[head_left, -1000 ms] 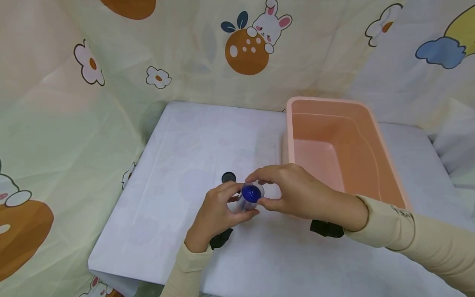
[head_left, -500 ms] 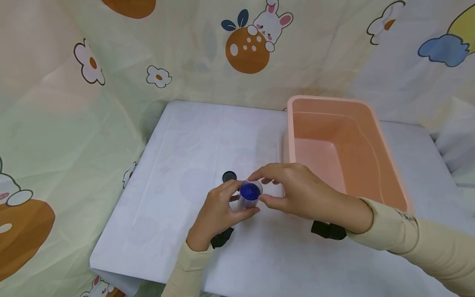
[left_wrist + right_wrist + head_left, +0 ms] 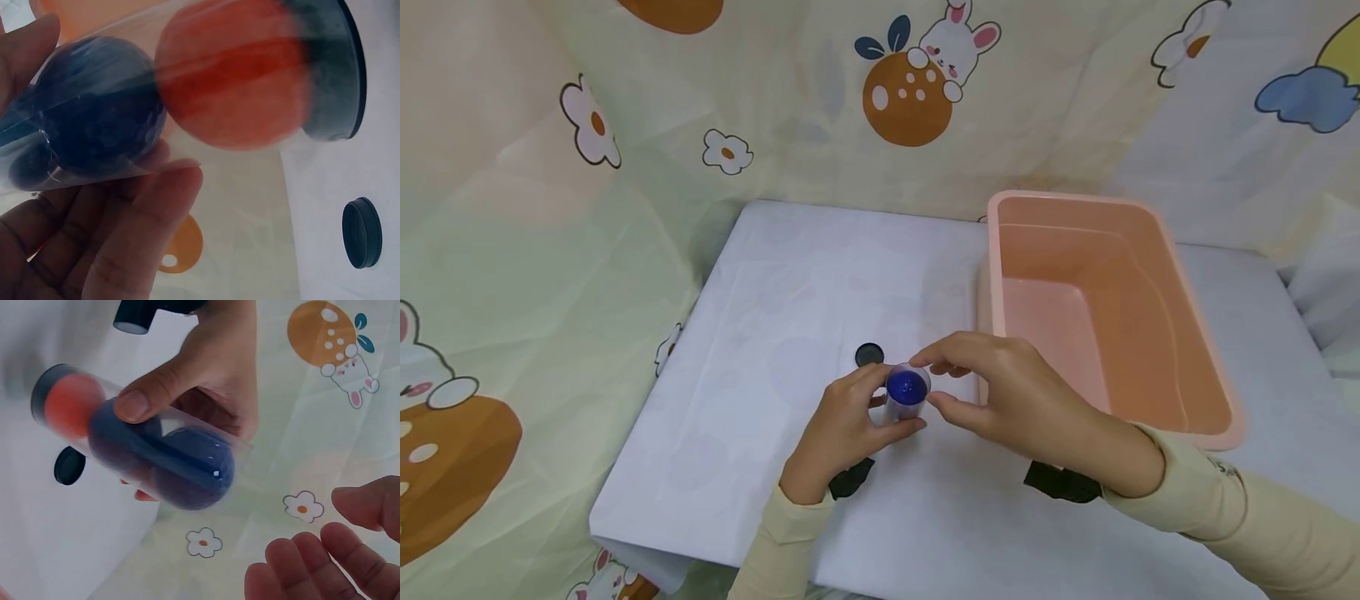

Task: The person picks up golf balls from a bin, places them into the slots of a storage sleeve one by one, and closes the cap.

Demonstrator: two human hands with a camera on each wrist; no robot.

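A clear plastic tube stands upright in my left hand, which grips it with thumb and fingers on opposite sides. Inside, an orange ball sits at the end with the dark cap, followed by two dark blue balls; the topmost shows through the open mouth in the head view. My right hand hovers beside that mouth, thumb and fingers spread and holding nothing. In the right wrist view its fingertips are apart from the tube. A loose black cap lies on the table just beyond my left hand.
A pink plastic tub stands on the table at the right, behind my right forearm. The white-covered table meets a cartoon-printed curtain at the back and left. Black bands are on the wrists.
My right thumb and fingers have drawn slightly away to the right from the tube's rim. My left hand keeps its grip on the tube, and the head view has shifted a little.
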